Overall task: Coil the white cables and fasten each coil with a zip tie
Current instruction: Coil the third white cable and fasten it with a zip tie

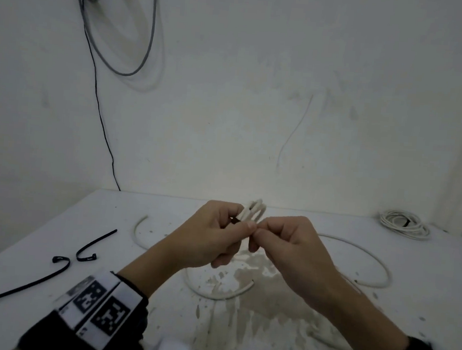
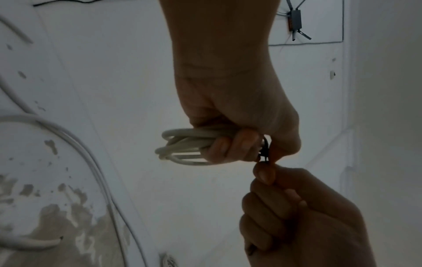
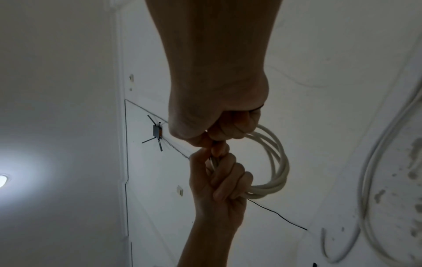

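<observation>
My left hand [image 1: 237, 226] grips a small white cable coil [image 1: 254, 210] above the middle of the table, fingers curled round its strands. A black zip tie [image 1: 234, 220] wraps the coil beside my left thumb. My right hand [image 1: 261, 234] is curled and pinches the tie's end right against that thumb. In the left wrist view the left hand [image 2: 239, 144] clamps the coil [image 2: 182, 146], with the tie's head [image 2: 265, 150] just above the right hand's pinch [image 2: 265, 173]. In the right wrist view the coil [image 3: 276, 162] loops out between the right hand [image 3: 219, 137] and the left hand [image 3: 219, 173].
Two spare black zip ties [image 1: 50, 276] [image 1: 94, 244] lie on the table's left side. Loose white cable [image 1: 377, 263] curves over the worn tabletop [image 1: 421, 300] under and to the right of my hands. Another white coil [image 1: 403, 223] sits at the back right. Grey cable [image 1: 149, 44] hangs on the wall.
</observation>
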### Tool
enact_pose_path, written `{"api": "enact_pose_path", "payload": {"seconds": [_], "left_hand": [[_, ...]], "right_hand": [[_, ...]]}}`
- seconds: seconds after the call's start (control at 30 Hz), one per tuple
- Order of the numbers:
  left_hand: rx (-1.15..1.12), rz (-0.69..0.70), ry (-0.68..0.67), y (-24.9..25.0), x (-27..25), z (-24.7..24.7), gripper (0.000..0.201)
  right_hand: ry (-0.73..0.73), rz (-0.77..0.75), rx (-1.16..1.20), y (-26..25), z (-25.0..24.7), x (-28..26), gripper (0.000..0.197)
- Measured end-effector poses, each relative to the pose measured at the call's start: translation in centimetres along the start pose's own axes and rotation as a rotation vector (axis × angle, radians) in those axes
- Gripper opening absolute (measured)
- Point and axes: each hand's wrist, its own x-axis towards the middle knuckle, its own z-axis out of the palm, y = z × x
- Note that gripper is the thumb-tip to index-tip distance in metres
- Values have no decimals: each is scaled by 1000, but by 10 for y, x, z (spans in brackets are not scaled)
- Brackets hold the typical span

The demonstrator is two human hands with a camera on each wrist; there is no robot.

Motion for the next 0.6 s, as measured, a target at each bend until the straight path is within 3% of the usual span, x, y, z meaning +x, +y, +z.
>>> {"api": "enact_pose_path", "payload": {"seconds": [0.2, 0.33, 0.6], "left_hand": [[124, 33, -88, 0, -1, 0, 23], [34, 47, -69, -6, 0, 3, 25], [-130, 6, -72, -14, -1, 11, 28]], "right_hand": [[81, -166, -40, 7, 7, -11, 34], [123, -239, -56, 11, 11, -13, 44], [128, -216, -44, 20, 11, -21, 34]]}}
